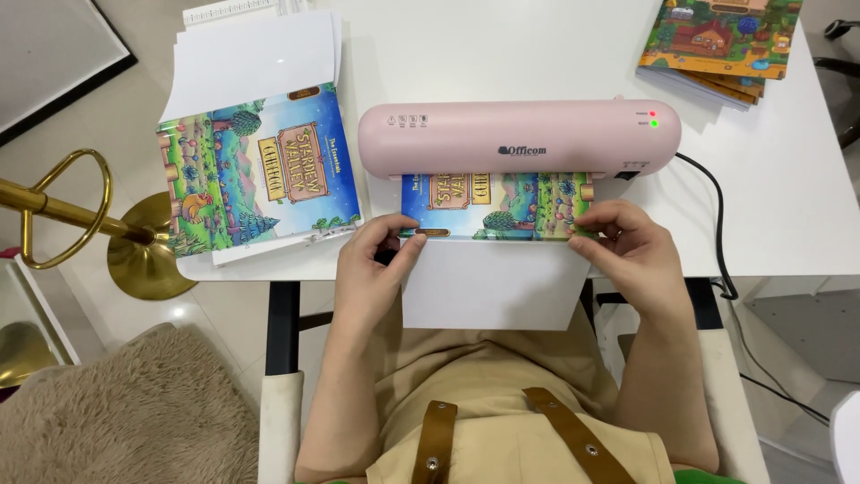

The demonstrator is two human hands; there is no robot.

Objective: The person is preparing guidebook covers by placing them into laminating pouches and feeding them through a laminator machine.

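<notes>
white table point(537, 54), pink laminator point(520, 136), printed sheets point(260, 170)

A colourful printed sheet point(495, 204) lies flat, half inside the pink laminator's point(520, 136) slot, white part overhanging the table edge.

A white counter point(770, 179) stands on dark legs point(282, 327) over a pale, glossy tiled floor point(107, 116) that catches a bright spot of light. At the left, a brass stand point(143, 246) with a round base and a ring-shaped top rises from the floor. A shaggy beige rug point(125, 412) lies in the lower left corner. A black cable point(721, 242) hangs off the counter's right edge.
</notes>
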